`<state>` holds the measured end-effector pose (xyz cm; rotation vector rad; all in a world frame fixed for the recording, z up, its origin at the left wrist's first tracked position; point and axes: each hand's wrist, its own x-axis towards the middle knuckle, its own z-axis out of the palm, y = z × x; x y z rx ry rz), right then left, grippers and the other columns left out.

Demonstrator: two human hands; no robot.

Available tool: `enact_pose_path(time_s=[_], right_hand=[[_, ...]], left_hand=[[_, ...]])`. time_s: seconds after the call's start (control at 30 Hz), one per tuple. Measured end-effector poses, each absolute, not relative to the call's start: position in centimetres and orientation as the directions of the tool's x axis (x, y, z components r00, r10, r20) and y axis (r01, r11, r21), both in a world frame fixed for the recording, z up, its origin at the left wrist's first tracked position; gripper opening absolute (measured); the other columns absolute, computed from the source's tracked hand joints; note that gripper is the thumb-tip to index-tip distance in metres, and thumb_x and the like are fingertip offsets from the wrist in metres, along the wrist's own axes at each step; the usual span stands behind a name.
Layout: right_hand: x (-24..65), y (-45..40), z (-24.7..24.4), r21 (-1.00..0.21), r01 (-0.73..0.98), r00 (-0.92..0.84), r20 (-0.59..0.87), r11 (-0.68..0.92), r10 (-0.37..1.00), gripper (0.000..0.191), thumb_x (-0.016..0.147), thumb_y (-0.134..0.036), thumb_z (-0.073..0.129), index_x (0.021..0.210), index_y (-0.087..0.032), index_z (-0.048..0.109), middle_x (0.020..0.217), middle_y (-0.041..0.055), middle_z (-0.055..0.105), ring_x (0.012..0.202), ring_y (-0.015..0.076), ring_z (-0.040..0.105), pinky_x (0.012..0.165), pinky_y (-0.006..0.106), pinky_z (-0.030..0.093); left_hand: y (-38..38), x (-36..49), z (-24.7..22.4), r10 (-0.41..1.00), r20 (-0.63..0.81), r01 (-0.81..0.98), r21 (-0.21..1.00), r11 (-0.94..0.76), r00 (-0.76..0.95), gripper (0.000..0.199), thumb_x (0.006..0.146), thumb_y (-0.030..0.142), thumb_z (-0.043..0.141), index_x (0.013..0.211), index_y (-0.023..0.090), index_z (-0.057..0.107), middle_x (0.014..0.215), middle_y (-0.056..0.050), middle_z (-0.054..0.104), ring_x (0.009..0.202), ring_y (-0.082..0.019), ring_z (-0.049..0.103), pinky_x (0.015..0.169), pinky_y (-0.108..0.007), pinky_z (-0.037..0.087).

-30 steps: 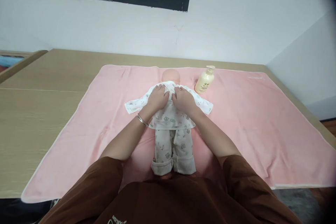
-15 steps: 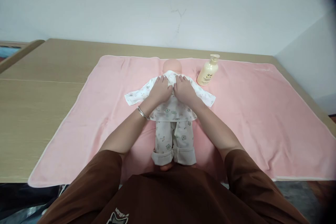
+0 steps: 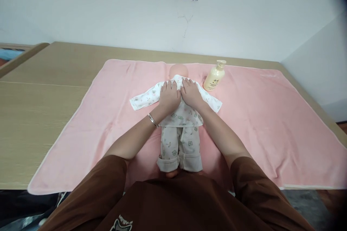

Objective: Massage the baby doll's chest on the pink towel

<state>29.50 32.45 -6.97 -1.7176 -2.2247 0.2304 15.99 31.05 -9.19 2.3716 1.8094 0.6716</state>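
A doll in a white printed top (image 3: 181, 117) and matching trousers (image 3: 170, 144) with rolled cuffs lies on a pink blanket (image 3: 108, 94). Its bald head (image 3: 178, 70) points to the wall and its sleeves spread out to both sides. My left hand (image 3: 169, 97) rests flat on the upper left of the top, fingers extended, a silver bracelet at the wrist. Beside it, my right hand (image 3: 191, 94) lies on the upper right part, palm down with fingers slightly spread. Neither hand grasps anything. The doll's face is not visible.
A cream pump bottle (image 3: 214, 77) stands on the blanket to the right of the doll's head. The blanket covers much of a wooden table (image 3: 40, 115), whose far edge meets a white wall. A raised wooden edge (image 3: 25, 56) is at the far left.
My left hand has shifted slightly right and down on the doll's top, its fingers now straighter. My right hand has hardly moved. The camera view has tilted slightly.
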Motion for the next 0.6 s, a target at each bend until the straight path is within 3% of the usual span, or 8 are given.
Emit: enact_pose_path(time_s=[0.3, 0.6], right_hand=[[29.2, 32.2, -7.3, -0.282, 0.927, -0.218, 0.132, 0.247, 0.967, 0.059, 0.105, -0.026, 0.024, 0.158, -0.005, 0.039, 0.166, 0.0183, 0.039, 0.155, 0.0361, 0.032, 0.127, 0.056, 0.024], [29.7, 32.5, -6.7, -0.256, 0.922, -0.282, 0.073, 0.291, 0.957, 0.063, 0.106, -0.034, 0.029, 0.162, -0.004, 0.032, 0.170, 0.0170, 0.031, 0.159, 0.0336, 0.024, 0.130, 0.052, 0.020]], left_hand=[[31.4, 15.5, -9.4, 0.929, 0.293, 0.886, 0.336, -0.321, 0.225, 0.060, 0.100, 0.027, 0.034, 0.151, -0.003, 0.041, 0.160, -0.031, 0.043, 0.153, -0.041, 0.037, 0.125, -0.063, 0.029], [34.0, 13.5, -8.2, 0.960, 0.134, 0.878, 0.389, -0.278, 0.245, 0.065, 0.097, 0.034, 0.042, 0.151, -0.002, 0.042, 0.161, -0.026, 0.045, 0.152, -0.035, 0.042, 0.128, -0.048, 0.031]])
